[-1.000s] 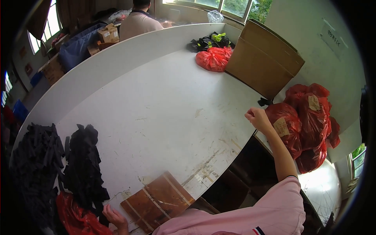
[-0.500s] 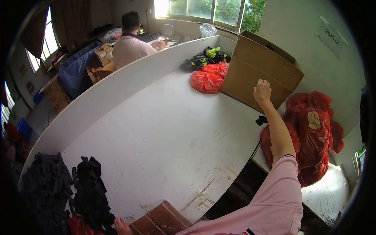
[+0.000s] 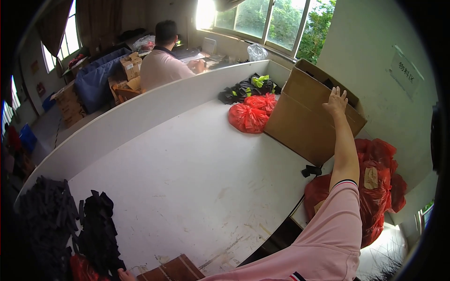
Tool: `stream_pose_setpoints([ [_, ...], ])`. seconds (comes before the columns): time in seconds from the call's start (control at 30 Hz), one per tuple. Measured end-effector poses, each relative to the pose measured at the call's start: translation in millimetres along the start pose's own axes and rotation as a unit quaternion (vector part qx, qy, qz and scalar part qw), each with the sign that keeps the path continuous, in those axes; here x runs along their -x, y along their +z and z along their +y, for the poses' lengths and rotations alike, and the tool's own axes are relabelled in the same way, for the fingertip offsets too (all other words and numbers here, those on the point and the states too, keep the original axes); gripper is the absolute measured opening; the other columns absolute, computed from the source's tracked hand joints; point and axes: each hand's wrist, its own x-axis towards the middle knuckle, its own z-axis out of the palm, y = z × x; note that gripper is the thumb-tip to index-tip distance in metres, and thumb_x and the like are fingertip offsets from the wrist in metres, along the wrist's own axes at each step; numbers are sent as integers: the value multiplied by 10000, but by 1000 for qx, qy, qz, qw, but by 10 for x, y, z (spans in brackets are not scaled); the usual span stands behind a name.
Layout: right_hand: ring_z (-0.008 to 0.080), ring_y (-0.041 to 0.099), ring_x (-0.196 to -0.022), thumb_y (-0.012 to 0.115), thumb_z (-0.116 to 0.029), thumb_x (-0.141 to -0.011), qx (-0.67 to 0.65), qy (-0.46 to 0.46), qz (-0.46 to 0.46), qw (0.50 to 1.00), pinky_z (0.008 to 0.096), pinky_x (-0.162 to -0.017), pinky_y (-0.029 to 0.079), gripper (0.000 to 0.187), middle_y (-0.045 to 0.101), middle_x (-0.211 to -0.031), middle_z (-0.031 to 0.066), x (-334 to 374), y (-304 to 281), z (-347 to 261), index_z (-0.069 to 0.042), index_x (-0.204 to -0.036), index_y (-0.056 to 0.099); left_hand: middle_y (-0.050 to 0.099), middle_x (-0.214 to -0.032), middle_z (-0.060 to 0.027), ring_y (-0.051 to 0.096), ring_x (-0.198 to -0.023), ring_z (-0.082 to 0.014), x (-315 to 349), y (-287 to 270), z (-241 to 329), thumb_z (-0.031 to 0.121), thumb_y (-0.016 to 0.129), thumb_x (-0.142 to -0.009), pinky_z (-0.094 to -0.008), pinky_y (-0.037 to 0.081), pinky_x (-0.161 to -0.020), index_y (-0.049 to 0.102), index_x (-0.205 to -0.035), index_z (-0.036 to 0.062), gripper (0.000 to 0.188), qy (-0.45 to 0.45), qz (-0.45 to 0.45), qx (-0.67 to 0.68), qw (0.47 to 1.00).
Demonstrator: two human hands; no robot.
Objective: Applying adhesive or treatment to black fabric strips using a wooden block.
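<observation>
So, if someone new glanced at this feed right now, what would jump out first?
The right hand stretched out to the rim of the big open cardboard box at the table's far right. Next, the red plastic bags beside that box, and the black fabric heap at the near left of the white table.

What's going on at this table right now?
A person in a pink sleeve stretches the right hand to the rim of an open cardboard box on the white table. The left hand sits low by black pieces. Red bags lie beside the box. Another person sits beyond the table.
</observation>
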Motion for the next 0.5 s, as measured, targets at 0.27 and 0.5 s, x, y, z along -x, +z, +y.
stream_pose_setpoints([
  [0.27, 310, 263, -1225, 734, -387, -584, -45, 9, -58, 997, 464, -992, 256, 914, 323, -1302, 84, -245, 2, -192, -164, -1319, 240, 486, -906, -241, 484, -875, -398, -55, -165, 173, 2, 538, -708, -420, 378, -775, 415, -962, -23, 283, -57, -115, 7, 992],
  [0.5, 271, 464, -1063, 724, -359, -582, 8, -6, -34, 999, 386, -878, 402, 622, 481, -1120, 102, -467, 160, -128, -98, -1092, 483, 499, -948, -243, 497, -893, -395, 64, -150, -2, 7, 532, -719, -416, 392, -780, 424, -976, -21, 280, -90, -119, -21, 989],
])
